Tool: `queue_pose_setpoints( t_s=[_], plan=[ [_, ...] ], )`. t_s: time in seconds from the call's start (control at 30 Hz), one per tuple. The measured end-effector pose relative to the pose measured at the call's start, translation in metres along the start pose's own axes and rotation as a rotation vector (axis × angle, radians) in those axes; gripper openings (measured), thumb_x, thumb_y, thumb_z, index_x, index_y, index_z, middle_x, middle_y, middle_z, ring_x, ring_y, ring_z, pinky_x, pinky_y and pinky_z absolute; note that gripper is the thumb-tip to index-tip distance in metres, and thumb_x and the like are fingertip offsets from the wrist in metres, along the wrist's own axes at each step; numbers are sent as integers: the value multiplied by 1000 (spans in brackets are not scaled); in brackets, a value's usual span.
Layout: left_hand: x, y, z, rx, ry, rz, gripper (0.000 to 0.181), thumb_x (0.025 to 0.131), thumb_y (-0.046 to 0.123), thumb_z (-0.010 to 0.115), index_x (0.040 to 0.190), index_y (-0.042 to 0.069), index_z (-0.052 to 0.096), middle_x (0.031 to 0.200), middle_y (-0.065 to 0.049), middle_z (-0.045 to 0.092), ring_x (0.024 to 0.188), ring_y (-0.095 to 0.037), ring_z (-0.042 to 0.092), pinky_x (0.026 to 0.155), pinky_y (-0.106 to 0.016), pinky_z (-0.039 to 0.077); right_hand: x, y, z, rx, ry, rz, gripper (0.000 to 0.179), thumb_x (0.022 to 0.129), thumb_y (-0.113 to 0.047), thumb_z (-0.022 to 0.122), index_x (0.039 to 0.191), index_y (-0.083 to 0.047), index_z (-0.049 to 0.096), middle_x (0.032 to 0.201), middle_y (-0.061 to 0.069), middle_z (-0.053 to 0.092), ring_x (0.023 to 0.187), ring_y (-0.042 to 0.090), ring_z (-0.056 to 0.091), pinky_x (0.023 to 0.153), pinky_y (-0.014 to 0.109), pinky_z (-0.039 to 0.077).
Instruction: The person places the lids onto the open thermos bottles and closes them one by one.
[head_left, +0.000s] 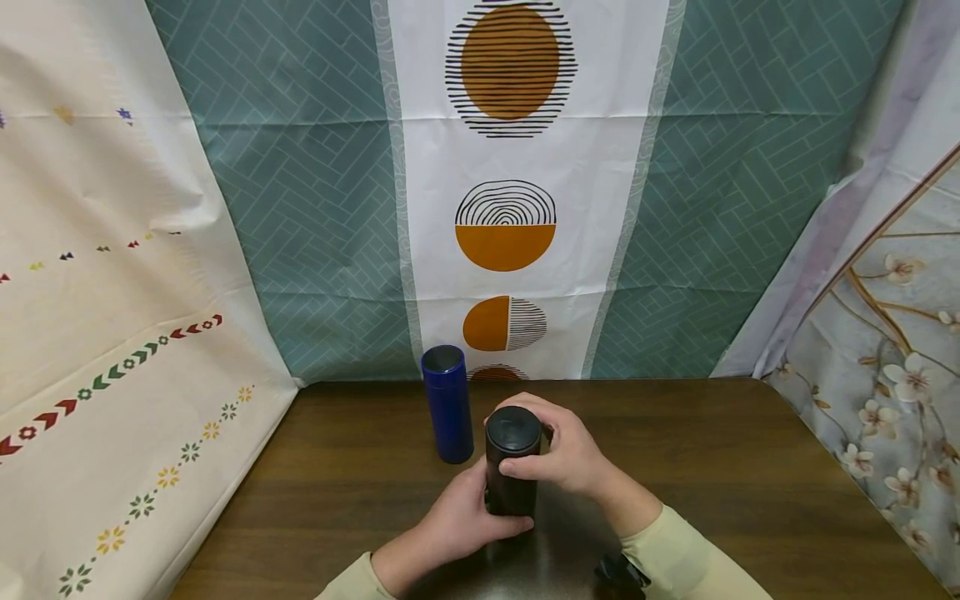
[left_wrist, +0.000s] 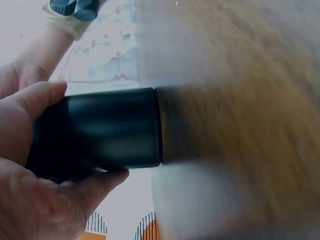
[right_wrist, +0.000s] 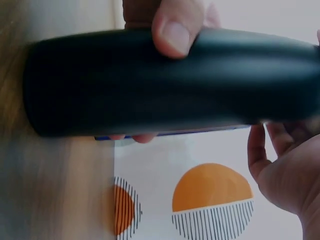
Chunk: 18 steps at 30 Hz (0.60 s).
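Observation:
A black thermos flask with a round dark lid stands upright on the table in front of me. My left hand grips its lower body, thumb on the near side. Up at the lid, my right hand curls its thumb and fingers round the top. The left wrist view shows the base of the black flask at the tabletop. In the right wrist view, the left thumb presses the flask's side, and the right hand is at its upper end.
A blue flask stands upright just behind and left of the black one, its top dark grey. The brown wooden table ends at a patterned cloth backdrop. Fabric hangs along both sides. A dark device sits on the right wrist.

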<state>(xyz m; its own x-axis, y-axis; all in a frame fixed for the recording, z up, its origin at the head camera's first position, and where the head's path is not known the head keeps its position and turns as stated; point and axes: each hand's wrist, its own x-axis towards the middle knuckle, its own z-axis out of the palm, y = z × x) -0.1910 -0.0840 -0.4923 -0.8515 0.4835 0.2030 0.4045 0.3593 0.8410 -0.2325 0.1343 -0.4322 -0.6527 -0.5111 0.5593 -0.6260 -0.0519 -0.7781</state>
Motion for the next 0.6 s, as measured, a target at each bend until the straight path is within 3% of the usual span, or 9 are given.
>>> queue_pose_setpoints(
  t_s=[0.3,0.6],
  plan=[
    [0,0,1,2,42,-29,83,89,33,97,158,23,51,136,6,74,120,-13,72,104,-37,58,-2,-4,11,-119,118,46,45,85,-21,97,126,-22,79,129,-1,72,123,29,67,110,47,49],
    [0,-4,-4,-54,-18,-4,76,89,29,97,154,30,57,140,7,70,123,-13,70,104,-36,57,-1,-1,4,11,-27,-19,55,91,-16,90,143,-14,70,141,7,68,129,39,62,115,60,45]
  ],
)
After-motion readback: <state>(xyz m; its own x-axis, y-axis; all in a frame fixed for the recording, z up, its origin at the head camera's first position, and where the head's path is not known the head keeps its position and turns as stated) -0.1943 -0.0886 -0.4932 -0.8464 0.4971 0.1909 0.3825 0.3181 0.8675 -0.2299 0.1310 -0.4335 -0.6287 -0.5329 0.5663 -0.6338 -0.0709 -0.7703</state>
